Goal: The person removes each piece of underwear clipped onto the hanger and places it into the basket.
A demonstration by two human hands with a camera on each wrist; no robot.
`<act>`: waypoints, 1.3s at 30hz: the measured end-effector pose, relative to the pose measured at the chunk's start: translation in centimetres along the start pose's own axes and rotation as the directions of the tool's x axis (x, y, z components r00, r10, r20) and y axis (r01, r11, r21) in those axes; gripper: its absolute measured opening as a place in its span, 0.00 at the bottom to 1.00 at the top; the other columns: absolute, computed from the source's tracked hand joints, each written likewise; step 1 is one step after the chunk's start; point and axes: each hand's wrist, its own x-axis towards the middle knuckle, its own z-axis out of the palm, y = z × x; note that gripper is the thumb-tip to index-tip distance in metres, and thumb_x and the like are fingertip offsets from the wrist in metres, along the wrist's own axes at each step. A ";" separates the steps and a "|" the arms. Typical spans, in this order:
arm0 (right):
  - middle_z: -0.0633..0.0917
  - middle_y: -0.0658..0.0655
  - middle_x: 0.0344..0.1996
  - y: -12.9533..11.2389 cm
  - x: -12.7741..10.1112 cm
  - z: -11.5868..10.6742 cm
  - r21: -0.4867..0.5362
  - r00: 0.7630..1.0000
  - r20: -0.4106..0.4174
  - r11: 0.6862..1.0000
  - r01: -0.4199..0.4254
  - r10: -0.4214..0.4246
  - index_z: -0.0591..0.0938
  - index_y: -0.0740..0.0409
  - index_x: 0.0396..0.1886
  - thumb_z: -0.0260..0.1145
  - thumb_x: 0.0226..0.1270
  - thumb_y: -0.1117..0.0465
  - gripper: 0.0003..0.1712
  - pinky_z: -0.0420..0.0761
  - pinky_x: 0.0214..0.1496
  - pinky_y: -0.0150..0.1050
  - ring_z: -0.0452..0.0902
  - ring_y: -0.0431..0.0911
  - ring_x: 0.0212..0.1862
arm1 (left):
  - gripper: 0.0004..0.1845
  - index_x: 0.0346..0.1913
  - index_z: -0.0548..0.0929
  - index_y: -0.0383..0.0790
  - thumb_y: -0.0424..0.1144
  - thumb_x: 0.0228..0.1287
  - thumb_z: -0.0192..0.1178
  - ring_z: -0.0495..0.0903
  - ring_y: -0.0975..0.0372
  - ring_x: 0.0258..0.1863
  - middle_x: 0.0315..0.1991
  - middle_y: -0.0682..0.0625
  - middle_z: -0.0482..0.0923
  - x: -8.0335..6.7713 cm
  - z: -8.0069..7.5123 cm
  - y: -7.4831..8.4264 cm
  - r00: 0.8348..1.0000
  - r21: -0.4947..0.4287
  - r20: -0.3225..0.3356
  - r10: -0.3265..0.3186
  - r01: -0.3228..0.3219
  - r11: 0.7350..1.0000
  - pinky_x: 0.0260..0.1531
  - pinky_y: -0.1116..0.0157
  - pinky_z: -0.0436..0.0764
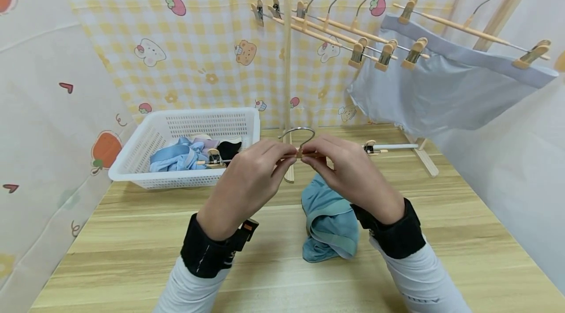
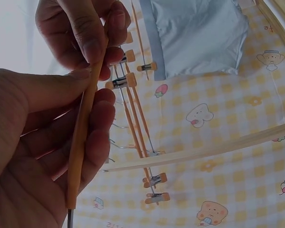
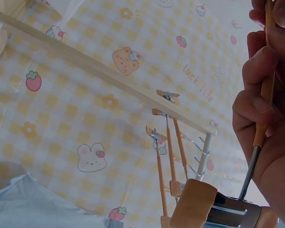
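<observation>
Both my left hand [image 1: 253, 178] and right hand [image 1: 353, 175] pinching a thin tan clip hanger [image 1: 299, 153] with silver metal hook [image 1: 297, 128] | it's up above the pale wood-grain table [image 1: 273, 264] | tip: pinch beside the hook, keep it level imo

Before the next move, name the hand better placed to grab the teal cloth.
The right hand, probably: in the head view it overlaps the teal cloth, while the left hand is farther off. Both hold the hanger, though.
</observation>
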 end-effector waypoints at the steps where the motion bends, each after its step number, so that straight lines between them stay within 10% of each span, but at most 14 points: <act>1: 0.91 0.55 0.40 0.1 0.0 0.0 0.001 1.000 0.000 1.000 -0.003 0.003 0.89 0.61 0.46 0.76 0.69 0.70 0.09 0.87 0.39 0.38 0.86 0.41 0.37 | 0.07 0.50 0.89 0.33 0.31 0.73 0.70 0.89 0.57 0.42 0.44 0.45 0.90 0.0 0.0 0.0 1.000 -0.006 -0.002 0.001 -0.001 1.000 0.42 0.63 0.90; 17: 0.91 0.54 0.40 1.6 -0.2 -1.4 -0.048 0.998 -0.044 0.998 -0.044 0.042 0.89 0.60 0.44 0.75 0.69 0.72 0.08 0.86 0.38 0.41 0.86 0.42 0.37 | 0.08 0.48 0.90 0.34 0.32 0.70 0.73 0.91 0.55 0.48 0.45 0.44 0.91 0.4 0.1 0.5 0.982 -0.080 -0.096 0.162 -0.170 0.982 0.52 0.62 0.90; 33: 0.91 0.52 0.39 2.0 -0.4 -2.4 -0.072 0.992 -0.093 0.994 -0.087 0.081 0.90 0.58 0.44 0.75 0.69 0.72 0.08 0.84 0.39 0.40 0.85 0.41 0.37 | 0.15 0.52 0.89 0.39 0.43 0.69 0.76 0.90 0.62 0.43 0.46 0.50 0.90 -0.1 4.1 1.5 0.964 -0.090 0.206 0.166 -0.150 0.985 0.42 0.66 0.89; 39: 0.91 0.52 0.40 2.0 -0.5 -2.6 -0.070 0.991 -0.093 0.993 -0.098 0.092 0.90 0.58 0.44 0.76 0.68 0.72 0.09 0.84 0.39 0.40 0.85 0.41 0.37 | 0.23 0.60 0.86 0.41 0.50 0.71 0.74 0.87 0.60 0.54 0.55 0.48 0.87 -0.2 5.9 2.1 0.914 -0.101 0.389 0.117 -0.084 0.991 0.51 0.64 0.88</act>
